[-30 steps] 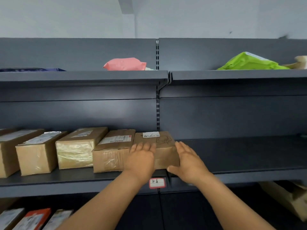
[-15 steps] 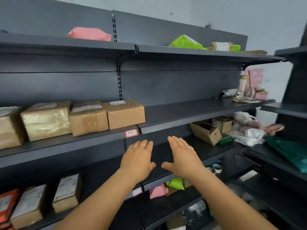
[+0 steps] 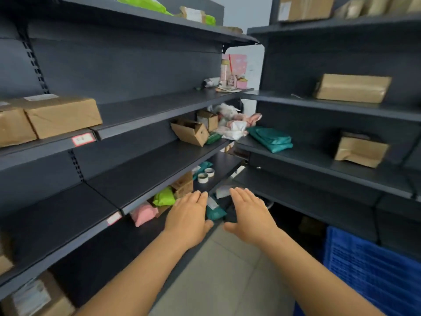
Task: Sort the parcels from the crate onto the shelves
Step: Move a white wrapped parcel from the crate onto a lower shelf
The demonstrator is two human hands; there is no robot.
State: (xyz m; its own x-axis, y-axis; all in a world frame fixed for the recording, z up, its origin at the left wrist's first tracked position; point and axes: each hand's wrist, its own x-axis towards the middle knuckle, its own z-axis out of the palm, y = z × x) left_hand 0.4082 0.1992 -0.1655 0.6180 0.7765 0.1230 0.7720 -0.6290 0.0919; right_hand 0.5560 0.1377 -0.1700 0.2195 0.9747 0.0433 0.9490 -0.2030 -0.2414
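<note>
My left hand [image 3: 189,218] and my right hand [image 3: 251,216] hover side by side in mid-air, palms down, fingers stretched out, holding nothing. A brown cardboard parcel [image 3: 62,117] rests on the dark shelf [image 3: 159,108] at the left, beside other brown boxes, well away from both hands. The blue plastic crate [image 3: 373,272] stands on the floor at the lower right; its inside is hidden from view.
A second dark shelf unit [image 3: 330,106] on the right holds brown parcels [image 3: 352,87] and a teal bag [image 3: 272,139]. Lower left shelves carry pink [image 3: 143,213] and green [image 3: 164,197] bags and tape rolls [image 3: 206,175]. Grey floor [image 3: 227,281] runs between the units.
Both hands let go of the brown parcel on the left shelf and drew back. The view swung right and down, bringing the right shelf unit and blue crate into sight.
</note>
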